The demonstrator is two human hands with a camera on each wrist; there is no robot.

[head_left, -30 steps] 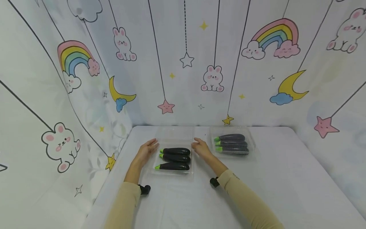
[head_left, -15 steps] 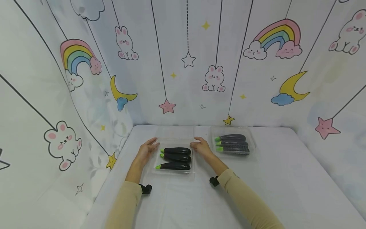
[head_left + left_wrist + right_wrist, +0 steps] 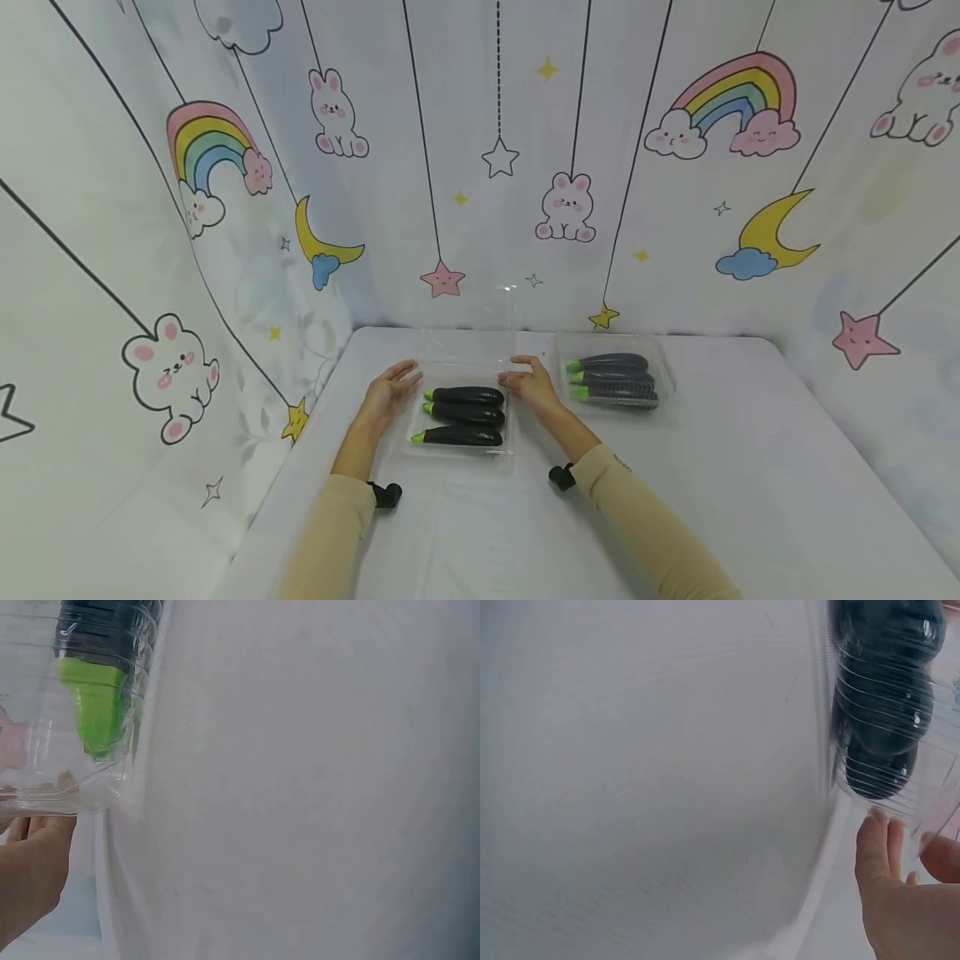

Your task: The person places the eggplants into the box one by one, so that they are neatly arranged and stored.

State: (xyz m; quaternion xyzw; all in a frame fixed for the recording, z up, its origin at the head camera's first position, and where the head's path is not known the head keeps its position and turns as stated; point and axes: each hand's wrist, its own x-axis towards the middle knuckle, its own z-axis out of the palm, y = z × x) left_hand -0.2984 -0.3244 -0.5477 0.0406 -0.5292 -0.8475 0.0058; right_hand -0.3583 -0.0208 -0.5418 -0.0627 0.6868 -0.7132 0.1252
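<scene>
A clear plastic box (image 3: pixel 461 452) with a hinged lid (image 3: pixel 468 346) lies on the table. Three dark eggplants (image 3: pixel 463 414) with green stems rest inside it, side by side. The lid stands raised at the back. My left hand (image 3: pixel 385 396) holds the box at its back left corner; in the left wrist view, fingers meet the rim near one green stem (image 3: pixel 97 705). At the back right corner my right hand (image 3: pixel 536 390) grips the edge, with its thumb (image 3: pixel 939 859) and fingers around the plastic in the right wrist view.
A second clear plastic box (image 3: pixel 663 354) with several dark eggplants (image 3: pixel 613 379) sits just right of my right hand. White cloth covers the table (image 3: pixel 735 467). Behind it hangs a printed curtain (image 3: pixel 495 250), close to the raised lid.
The lid has risen from lying back on the table to standing up against the curtain. Both hands stay at the box's back corners, and the eggplants keep their places.
</scene>
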